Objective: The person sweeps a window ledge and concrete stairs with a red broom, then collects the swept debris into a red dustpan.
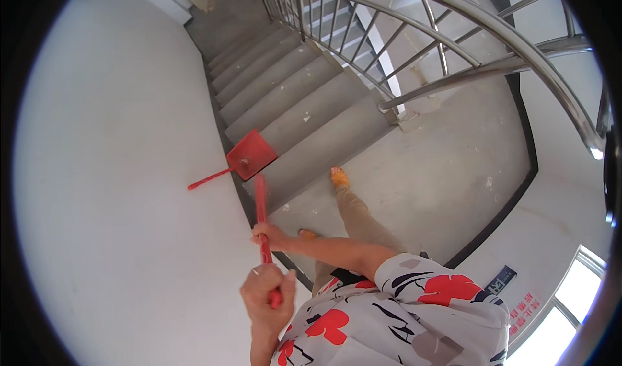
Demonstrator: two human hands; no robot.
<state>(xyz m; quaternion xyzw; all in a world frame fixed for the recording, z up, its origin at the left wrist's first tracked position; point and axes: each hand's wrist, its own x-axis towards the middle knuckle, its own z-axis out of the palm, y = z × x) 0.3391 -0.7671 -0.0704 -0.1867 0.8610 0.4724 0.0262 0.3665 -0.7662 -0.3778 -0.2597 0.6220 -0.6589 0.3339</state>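
My left hand [267, 293] is closed around the top end of a red stick-like handle [265, 249]. Lower down, my right hand [271, 236] grips the same handle. Its far part [261, 196] points down to the stair beside the wall; it looks wider and blurred, perhaps a broom seen from above, but its bristles cannot be made out. Just beyond its end, a red plastic dustpan [252, 154] rests on the stairs against the wall, with a little grey debris in it. The dustpan's handle [210, 179] points left. Neither hand touches the dustpan.
Grey concrete stairs [296, 99] descend ahead to a lower landing. A white wall [121, 171] runs along the left, a stainless steel railing [437, 35] along the right. My feet in orange footwear [339, 176] are by the top step. A window [549, 337] is lower right.
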